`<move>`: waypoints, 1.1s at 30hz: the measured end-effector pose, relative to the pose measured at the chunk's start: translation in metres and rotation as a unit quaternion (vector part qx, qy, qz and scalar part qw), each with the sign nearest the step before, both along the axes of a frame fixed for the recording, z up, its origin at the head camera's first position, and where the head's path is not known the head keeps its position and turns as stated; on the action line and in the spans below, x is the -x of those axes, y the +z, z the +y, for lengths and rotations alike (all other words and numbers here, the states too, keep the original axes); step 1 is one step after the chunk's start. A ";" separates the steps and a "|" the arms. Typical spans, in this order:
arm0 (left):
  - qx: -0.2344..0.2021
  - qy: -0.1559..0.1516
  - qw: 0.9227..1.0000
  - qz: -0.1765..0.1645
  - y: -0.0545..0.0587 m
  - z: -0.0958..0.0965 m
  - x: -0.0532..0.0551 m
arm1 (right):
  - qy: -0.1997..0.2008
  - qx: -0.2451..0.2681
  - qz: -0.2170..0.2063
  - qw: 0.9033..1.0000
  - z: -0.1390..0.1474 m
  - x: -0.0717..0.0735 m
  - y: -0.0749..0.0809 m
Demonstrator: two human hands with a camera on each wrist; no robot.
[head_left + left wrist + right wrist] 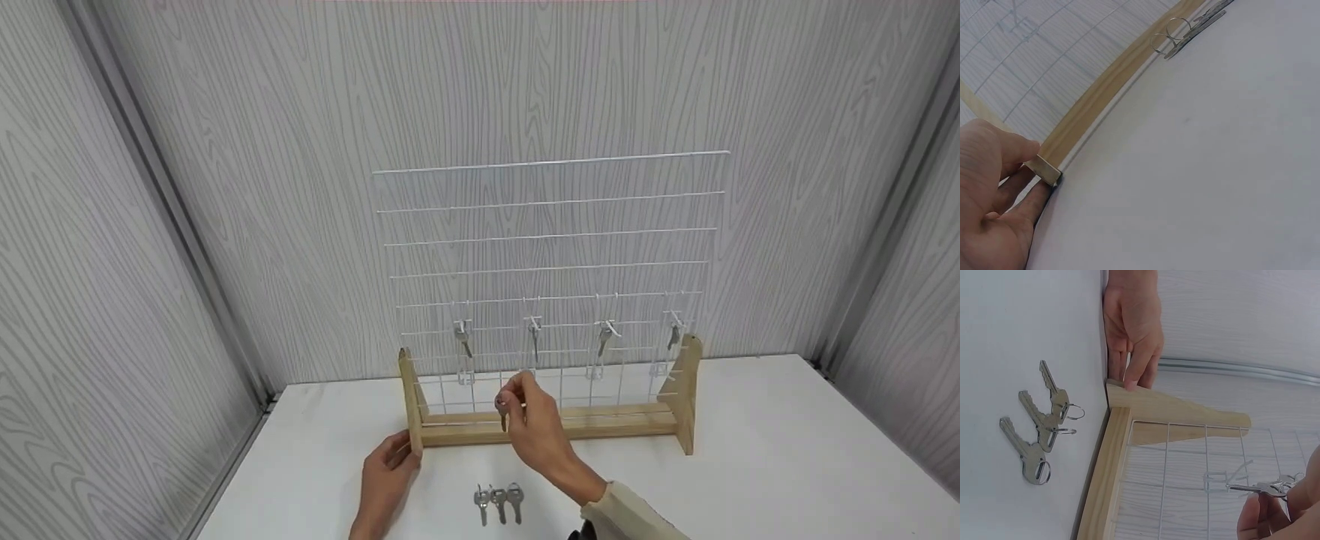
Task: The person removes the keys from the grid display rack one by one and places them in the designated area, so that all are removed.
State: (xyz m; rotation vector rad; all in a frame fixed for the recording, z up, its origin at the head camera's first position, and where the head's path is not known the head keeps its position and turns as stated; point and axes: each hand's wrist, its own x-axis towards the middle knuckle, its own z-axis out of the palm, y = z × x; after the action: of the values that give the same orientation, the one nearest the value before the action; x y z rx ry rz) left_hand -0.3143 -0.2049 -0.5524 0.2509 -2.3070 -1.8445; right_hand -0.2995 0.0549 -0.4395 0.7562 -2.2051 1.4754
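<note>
A white wire grid rack [551, 163] stands in a wooden base [630, 426] on a white table. My left hand [386, 474] grips the base's left end piece [1168, 405], its thumb on one face and fingers behind. My right hand [538, 431] pinches a silver key [1264, 488] with a ring, in front of the grid's lower part; in the head view this key [502, 411] hangs blade down. Three loose keys with rings lie side by side in front of the base, the middle key [499, 501] among them.
Several keys hang on white hooks in a row across the grid, from a left key [463, 335] to a right key [674, 335]. Lower hooks [466, 375] show beneath them. A wood-grain wall panel [525, 75] rises behind the rack, with more panels at both sides.
</note>
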 end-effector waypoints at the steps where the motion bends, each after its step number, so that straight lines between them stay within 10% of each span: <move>1: 0.002 0.002 1.000 -0.002 0.000 0.000 0.000 | 0.000 0.000 0.001 1.000 0.001 0.000 -0.001; 20: 0.003 0.001 1.000 0.005 0.002 0.000 -0.002 | -0.027 -0.033 0.005 0.999 0.028 0.000 -0.018; 33: -0.001 0.010 1.000 0.004 0.005 0.002 -0.003 | 0.011 -0.042 -0.082 0.996 0.046 0.006 -0.033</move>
State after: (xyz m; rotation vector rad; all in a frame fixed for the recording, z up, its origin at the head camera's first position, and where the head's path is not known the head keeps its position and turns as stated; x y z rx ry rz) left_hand -0.3116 -0.2025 -0.5479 0.2655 -2.2895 -1.8344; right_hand -0.3054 0.1011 -0.4725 0.7114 -2.4015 1.5127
